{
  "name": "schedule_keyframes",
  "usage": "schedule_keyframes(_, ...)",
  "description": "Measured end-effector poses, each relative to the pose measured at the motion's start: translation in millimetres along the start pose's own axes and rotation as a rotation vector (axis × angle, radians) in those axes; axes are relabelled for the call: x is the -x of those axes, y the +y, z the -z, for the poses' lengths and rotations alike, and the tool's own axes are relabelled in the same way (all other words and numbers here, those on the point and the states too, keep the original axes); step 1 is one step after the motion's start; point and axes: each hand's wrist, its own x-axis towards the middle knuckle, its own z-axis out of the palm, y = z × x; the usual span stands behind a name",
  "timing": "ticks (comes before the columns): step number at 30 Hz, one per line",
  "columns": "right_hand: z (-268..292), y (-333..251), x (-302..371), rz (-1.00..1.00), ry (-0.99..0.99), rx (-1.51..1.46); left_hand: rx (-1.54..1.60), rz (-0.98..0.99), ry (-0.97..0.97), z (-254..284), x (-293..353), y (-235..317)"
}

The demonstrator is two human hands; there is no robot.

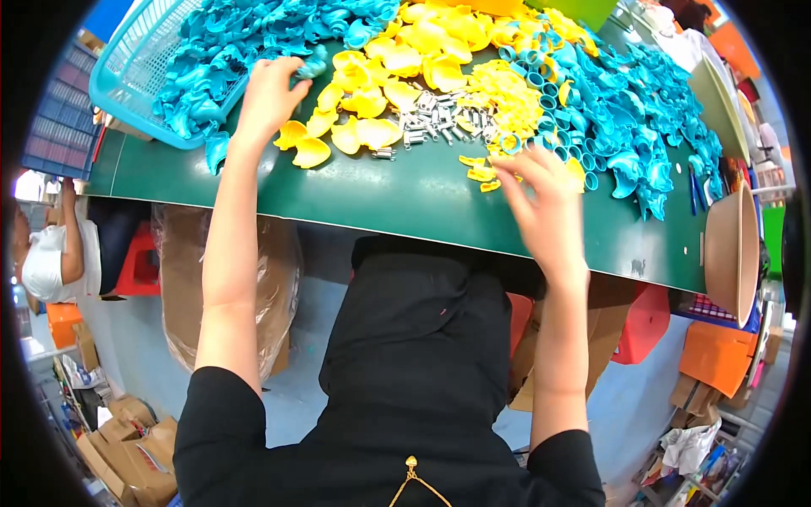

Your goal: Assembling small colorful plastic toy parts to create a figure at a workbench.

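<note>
At the far left, a light-blue basket [106,97] with a stiff-looking mesh wall sits on the green table [380,198], heaped with glossy, curled blue shells [211,63]. Just beside the heap, the left hand [272,91] has its thumb and fingertips nearly together on a small blue piece [315,62], held just above the table between basket and yellow shells. That piece looks like moulded plastic: probably light, fairly stiff and a little slick, unlikely to break, and best pinched across its thicker body rather than by a thin edge. Next come the yellow shells [443,38], smooth, cupped and petal-like, which should lift easily by the rim. Below them lie metal springs [439,117], shiny coiled cylinders, likely small but firm and apt to roll or tangle. Small yellow pieces [507,95] crowd beside them, knobbly and short. The right hand [545,182] is blurred, its fingers bent downward and partly spread near loose yellow bits and blue rings [549,89]; I cannot tell whether it grips anything. The rings are short, open tubes, probably easiest taken by the wall. Farther right spreads a ragged blue pile [634,101] of wavy, pointed parts, then a smooth tan basin [728,253] at the table's end.
</note>
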Motion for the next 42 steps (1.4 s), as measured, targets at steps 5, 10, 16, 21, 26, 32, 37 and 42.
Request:
schedule_keyframes(5,-33.4,9.7,-38.0,-0.085,-0.191,0.291,0.133,-0.103,0.393,33.4,38.2,87.8)
schedule_keyframes(10,-8.0,-2.4,-16.4,-0.026,-0.023,0.106,0.362,-0.303,0.019,6.1,108.6,180.4)
schedule_keyframes(16,-7.1,16.8,55.5,-0.081,0.079,-0.334,0.503,-0.315,-0.327,22.7,119.4,189.9)
schedule_keyframes(21,-8.8,14.4,70.6,-0.143,0.2,0.126,0.311,-0.61,-0.222,12.5,117.6,173.4)
schedule_keyframes(26,-16.6,15.9,67.4,-0.099,0.247,0.138,0.37,-0.627,-0.018,-15.7,114.2,192.1)
schedule_keyframes(32,-32.2,-10.7,60.4,-0.148,0.253,-0.096,0.343,-0.523,0.0,-14.3,124.7,205.5)
schedule_keyframes(37,-41.9,-12.4,58.9,-0.148,0.236,-0.022,0.323,-0.537,-0.015,-14.1,122.7,205.2)
schedule_keyframes(42,-20.4,-31.3,63.3,-0.058,0.017,0.212,0.325,-0.542,-0.053,-11.1,125.8,199.1)
